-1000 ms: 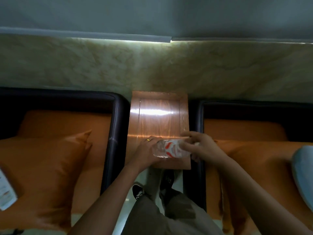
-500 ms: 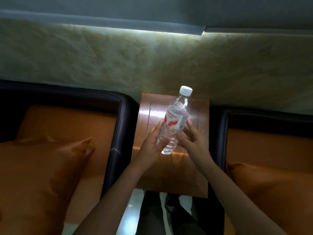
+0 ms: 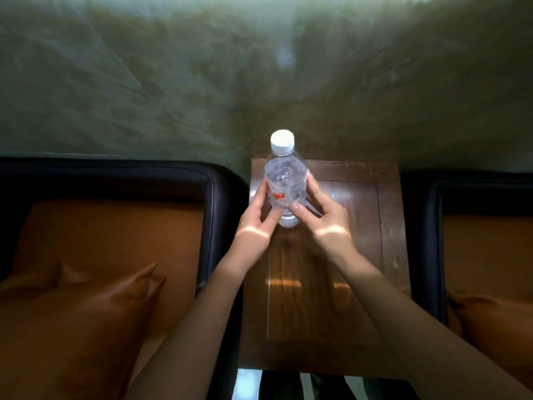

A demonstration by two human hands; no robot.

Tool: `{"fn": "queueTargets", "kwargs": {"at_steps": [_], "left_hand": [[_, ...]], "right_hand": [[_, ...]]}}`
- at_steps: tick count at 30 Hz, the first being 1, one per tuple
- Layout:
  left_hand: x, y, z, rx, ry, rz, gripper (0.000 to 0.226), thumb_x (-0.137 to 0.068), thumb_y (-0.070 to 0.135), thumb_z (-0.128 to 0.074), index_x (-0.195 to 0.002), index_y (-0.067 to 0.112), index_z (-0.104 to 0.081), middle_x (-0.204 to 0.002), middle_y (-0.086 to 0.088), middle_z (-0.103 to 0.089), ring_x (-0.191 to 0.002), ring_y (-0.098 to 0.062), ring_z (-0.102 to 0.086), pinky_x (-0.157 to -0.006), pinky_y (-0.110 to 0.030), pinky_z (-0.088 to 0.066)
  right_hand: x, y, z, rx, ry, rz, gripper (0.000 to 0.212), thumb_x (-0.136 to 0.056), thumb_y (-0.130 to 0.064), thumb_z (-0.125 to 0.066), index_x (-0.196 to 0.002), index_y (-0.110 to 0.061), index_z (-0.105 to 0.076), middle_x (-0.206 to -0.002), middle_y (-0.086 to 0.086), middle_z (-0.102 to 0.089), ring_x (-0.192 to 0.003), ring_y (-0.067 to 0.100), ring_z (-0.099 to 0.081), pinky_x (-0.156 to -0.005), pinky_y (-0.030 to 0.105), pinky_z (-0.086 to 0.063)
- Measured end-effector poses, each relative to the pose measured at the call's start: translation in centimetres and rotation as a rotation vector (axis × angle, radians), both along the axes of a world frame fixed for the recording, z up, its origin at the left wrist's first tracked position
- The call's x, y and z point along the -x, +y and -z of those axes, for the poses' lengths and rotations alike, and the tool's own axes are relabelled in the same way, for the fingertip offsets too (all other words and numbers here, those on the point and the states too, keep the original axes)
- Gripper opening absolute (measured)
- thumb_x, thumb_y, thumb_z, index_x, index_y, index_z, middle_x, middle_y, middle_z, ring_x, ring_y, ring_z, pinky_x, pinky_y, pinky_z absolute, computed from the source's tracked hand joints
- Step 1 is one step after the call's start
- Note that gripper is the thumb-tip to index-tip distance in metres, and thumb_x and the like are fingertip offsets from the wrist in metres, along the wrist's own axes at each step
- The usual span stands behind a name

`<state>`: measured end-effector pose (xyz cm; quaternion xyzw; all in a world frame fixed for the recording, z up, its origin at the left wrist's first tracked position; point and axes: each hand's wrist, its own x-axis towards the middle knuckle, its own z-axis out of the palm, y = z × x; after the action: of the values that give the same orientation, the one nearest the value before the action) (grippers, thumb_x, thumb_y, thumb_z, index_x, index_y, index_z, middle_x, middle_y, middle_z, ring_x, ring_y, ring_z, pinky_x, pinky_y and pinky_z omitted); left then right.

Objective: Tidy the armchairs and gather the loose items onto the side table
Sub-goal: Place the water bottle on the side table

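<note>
Since half a second ago the water bottle [image 3: 285, 186] is coming from a tilt in mid-air to upright, and I am seeing it from much closer, over the back left part of the side table [image 3: 363, 255]. I am watching the left hand [image 3: 255, 223] and the right hand [image 3: 327, 219] both holding it, fingers curled round its lower half from either side and thumbs meeting at the front. Its white cap [image 3: 282, 141] is pointing up toward the wall. I am judging that the base is resting on the wood or just about to; the thumbs are covering that edge, so I cannot tell.

As for progress, I am counting this bottle as nearly delivered, with only the release left. I am seeing nothing else on the visible tabletop. The left armchair [image 3: 213, 197] is carrying an orange cushion [image 3: 86, 319] lying toward its front, and the right armchair [image 3: 432, 215] is showing another cushion [image 3: 496, 321] at the frame edge. Both probably need setting straight, and any other loose items are out of view.
</note>
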<state>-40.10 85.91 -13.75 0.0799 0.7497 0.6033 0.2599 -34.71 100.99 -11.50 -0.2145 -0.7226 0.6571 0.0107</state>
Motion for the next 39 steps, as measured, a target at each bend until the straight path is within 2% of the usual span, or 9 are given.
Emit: {"fn": "queueTargets", "kwargs": {"at_steps": [2,6,11,14,20,24,30,36,39], "left_hand": [[1.1,0.3,0.1,-0.008,0.034,0.044,0.066,-0.101,0.017,-0.056,-0.158,0.018,-0.022,-0.157,0.003,-0.039,-0.146,-0.009,-0.034,-0.122,-0.045,-0.027],[0.5,0.7,0.2,-0.016,0.023,0.046,0.064,-0.102,0.015,-0.053,-0.158,0.019,-0.021,-0.158,0.007,-0.036,-0.145,-0.004,-0.033,-0.121,-0.035,-0.027],[-3.8,1.2,1.2,0.003,-0.175,-0.266,0.051,-0.097,0.049,-0.054,-0.145,0.050,-0.038,-0.145,0.015,-0.052,-0.136,-0.011,-0.049,-0.114,-0.050,-0.039],[-4.3,1.4,1.3,-0.018,-0.190,-0.376,0.052,-0.095,0.057,-0.054,-0.144,0.040,-0.048,-0.140,0.014,-0.058,-0.130,-0.010,-0.055,-0.109,-0.049,-0.045],[-1.0,1.5,2.5,-0.023,-0.164,-0.329,0.057,-0.092,0.057,-0.059,-0.143,0.035,-0.049,-0.143,0.008,-0.056,-0.133,-0.012,-0.051,-0.113,-0.044,-0.041],[2.2,1.8,2.3,0.000,-0.065,-0.252,0.053,-0.100,0.033,-0.056,-0.149,0.021,-0.043,-0.143,0.012,-0.051,-0.131,0.002,-0.046,-0.107,-0.011,-0.038],[5.0,2.1,2.4,0.052,-0.008,-0.172,0.051,-0.105,0.035,-0.045,-0.153,0.023,-0.034,-0.143,0.024,-0.039,-0.131,0.013,-0.034,-0.110,-0.012,-0.028],[6.2,2.0,3.0,0.058,0.015,-0.158,0.057,-0.102,0.046,-0.042,-0.154,0.023,-0.035,-0.155,0.008,-0.041,-0.144,-0.005,-0.034,-0.122,-0.035,-0.027],[6.1,2.1,3.2,0.069,0.004,-0.171,0.060,-0.100,0.049,-0.041,-0.154,0.025,-0.034,-0.156,0.009,-0.040,-0.145,-0.005,-0.033,-0.122,-0.036,-0.027]], "right_hand": [[0.5,0.0,0.6,-0.017,0.019,0.030,0.070,-0.090,-0.008,-0.073,-0.150,-0.023,-0.042,-0.141,-0.019,-0.053,-0.130,-0.006,-0.050,-0.111,0.022,-0.041],[-0.2,0.1,0.2,-0.076,0.008,0.029,0.068,-0.092,-0.014,-0.071,-0.152,-0.021,-0.041,-0.145,-0.012,-0.054,-0.131,-0.004,-0.050,-0.106,0.013,-0.040],[-1.9,-0.6,0.9,-0.103,-0.108,-0.089,0.052,-0.096,-0.018,-0.066,-0.145,-0.012,-0.049,-0.127,-0.012,-0.067,-0.118,-0.007,-0.060,-0.102,0.019,-0.045],[-2.1,-1.0,1.3,-0.142,-0.112,-0.128,0.055,-0.100,-0.022,-0.060,-0.152,-0.021,-0.042,-0.137,-0.013,-0.061,-0.124,-0.010,-0.053,-0.107,0.015,-0.041],[0.2,-0.9,3.2,-0.134,-0.124,-0.097,0.058,-0.099,-0.049,-0.052,-0.153,-0.037,-0.035,-0.148,-0.012,-0.052,-0.138,0.008,-0.047,-0.114,0.046,-0.041],[2.4,-0.6,3.2,-0.121,-0.078,-0.077,0.056,-0.104,-0.027,-0.050,-0.157,-0.024,-0.030,-0.157,-0.007,-0.041,-0.144,0.004,-0.036,-0.120,0.025,-0.030],[5.1,0.1,3.4,-0.054,-0.068,-0.153,0.062,-0.105,-0.015,-0.048,-0.159,-0.019,-0.018,-0.164,-0.007,-0.024,-0.148,-0.001,-0.021,-0.118,0.011,-0.017],[6.0,0.1,4.1,-0.020,-0.057,-0.219,0.066,-0.104,-0.008,-0.046,-0.160,-0.012,-0.010,-0.166,-0.006,-0.013,-0.148,-0.006,-0.012,-0.116,0.007,-0.011],[6.0,0.0,4.0,0.022,-0.047,-0.221,0.067,-0.103,0.000,-0.043,-0.159,-0.007,-0.007,-0.163,-0.007,-0.011,-0.136,-0.026,-0.017,-0.110,0.000,-0.014]]}}
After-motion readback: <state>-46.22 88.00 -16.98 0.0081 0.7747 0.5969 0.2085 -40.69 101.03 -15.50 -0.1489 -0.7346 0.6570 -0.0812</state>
